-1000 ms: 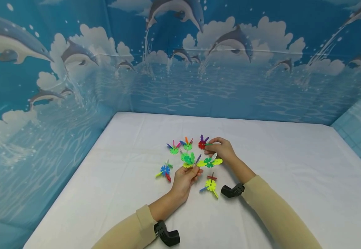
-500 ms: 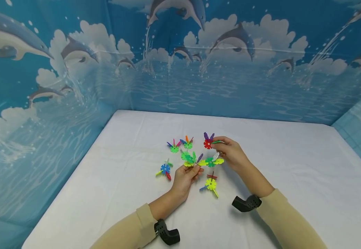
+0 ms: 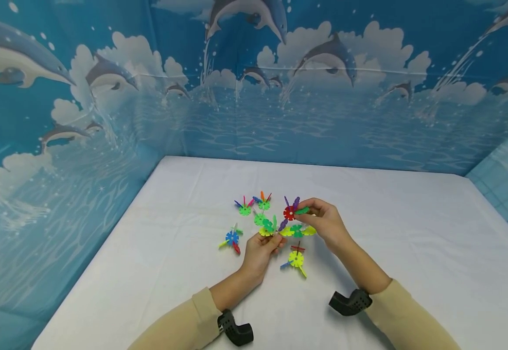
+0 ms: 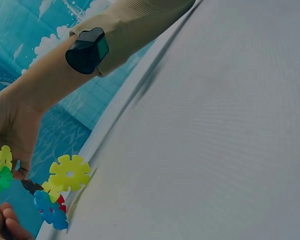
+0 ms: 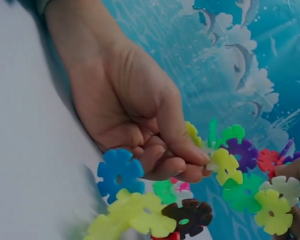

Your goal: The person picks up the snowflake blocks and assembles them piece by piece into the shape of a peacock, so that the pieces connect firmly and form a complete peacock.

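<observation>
In the head view my left hand (image 3: 257,253) pinches a joined chain of flower-shaped plastic snowflake discs (image 3: 269,225), green, yellow and purple. The chain's right end carries a green disc (image 3: 297,231) with yellow ones. My right hand (image 3: 329,224) pinches the green disc (image 3: 302,210) of a red-centred snowflake-disc cluster (image 3: 289,213) with purple discs on top. This cluster stands just above the chain; whether they touch I cannot tell. In the right wrist view, the left thumb and fingers pinch a yellow disc (image 5: 226,167), and right fingers (image 5: 293,170) show at the edge.
On the white-covered table (image 3: 170,301) lie several disc clusters: a blue-centred one (image 3: 232,237), a yellow-centred one (image 3: 296,258) and two green-centred ones, left (image 3: 245,210) and right (image 3: 264,204). A dolphin-printed curtain (image 3: 258,121) stands behind. Each wrist wears a black camera.
My right hand has moved right with the red-centred cluster, then down toward the chain. The left hand and its chain stay almost in place.
</observation>
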Demonstrator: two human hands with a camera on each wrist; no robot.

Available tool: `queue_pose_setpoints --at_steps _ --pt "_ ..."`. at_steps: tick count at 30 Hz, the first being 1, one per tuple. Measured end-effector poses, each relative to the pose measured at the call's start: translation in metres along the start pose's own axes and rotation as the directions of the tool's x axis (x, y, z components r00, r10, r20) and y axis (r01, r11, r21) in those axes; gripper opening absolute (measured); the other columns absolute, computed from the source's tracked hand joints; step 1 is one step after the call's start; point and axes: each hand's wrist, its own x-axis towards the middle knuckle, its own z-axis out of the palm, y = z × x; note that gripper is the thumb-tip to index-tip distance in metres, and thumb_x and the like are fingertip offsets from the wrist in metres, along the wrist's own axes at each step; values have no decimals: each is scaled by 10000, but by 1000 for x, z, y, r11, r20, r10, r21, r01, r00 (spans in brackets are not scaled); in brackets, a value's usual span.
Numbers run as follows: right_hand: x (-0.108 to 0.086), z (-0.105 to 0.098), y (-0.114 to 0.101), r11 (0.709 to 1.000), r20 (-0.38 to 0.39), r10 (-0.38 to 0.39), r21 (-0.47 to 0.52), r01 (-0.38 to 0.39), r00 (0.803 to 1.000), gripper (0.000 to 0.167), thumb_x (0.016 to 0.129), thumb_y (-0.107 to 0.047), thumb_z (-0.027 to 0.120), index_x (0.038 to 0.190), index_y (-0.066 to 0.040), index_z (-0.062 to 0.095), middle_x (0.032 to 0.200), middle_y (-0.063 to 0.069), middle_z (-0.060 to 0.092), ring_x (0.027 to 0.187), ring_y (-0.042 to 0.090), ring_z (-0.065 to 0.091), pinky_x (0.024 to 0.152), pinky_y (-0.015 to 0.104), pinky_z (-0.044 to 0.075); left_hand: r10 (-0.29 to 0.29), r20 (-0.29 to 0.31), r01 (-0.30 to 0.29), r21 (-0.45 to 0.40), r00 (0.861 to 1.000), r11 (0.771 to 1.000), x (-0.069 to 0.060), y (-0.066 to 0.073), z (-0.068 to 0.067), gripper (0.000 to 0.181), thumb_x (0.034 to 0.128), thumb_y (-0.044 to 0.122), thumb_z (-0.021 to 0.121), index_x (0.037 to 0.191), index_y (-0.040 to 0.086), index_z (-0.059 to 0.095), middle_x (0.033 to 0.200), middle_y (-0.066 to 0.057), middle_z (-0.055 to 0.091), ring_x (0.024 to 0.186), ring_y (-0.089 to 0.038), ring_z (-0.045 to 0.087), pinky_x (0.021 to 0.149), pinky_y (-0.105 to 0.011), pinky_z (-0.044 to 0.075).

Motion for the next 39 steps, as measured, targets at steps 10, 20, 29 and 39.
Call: queue_pose_setpoints --at_steps 10,20,29,39 --pt "-7 7 10 974 -42 -178 -152 170 983 194 868 -50 724 985 42 600 880 103 687 921 128 557 902 397 398 60 5 -60 56 998 997 -1 -2 0 111 942 15 621 960 -92 648 771 -9 701 701 -61 628 649 -178 476" --pt "-6 14 16 945 -16 -301 -140 296 954 146 838 30 724 896 40 591 846 84 662 842 101 598 817 296 480 69 -16 -67 98 997 993 -4 0 -3 182 928 -9 630 989 -180 642 788 -107 718 699 -70 657 661 -171 508" --pt "-6 13 18 952 -13 -279 -132 275 960 139 851 19 711 904 40 584 855 148 671 835 113 601 706 240 516 58 -9 -57 84 998 995 -3 1 -3 173 929 -3 632 989 -164 646 797 -98 721 700 -71 660 657 -166 511" --pt "-1 -3 14 968 74 -210 -123 218 975 197 879 -9 671 1038 69 585 964 92 678 913 137 621 716 254 521 20 -30 -19 12 999 1000 -2 0 2 121 948 13 610 974 -100 644 778 -43 706 675 -40 627 651 -151 499"
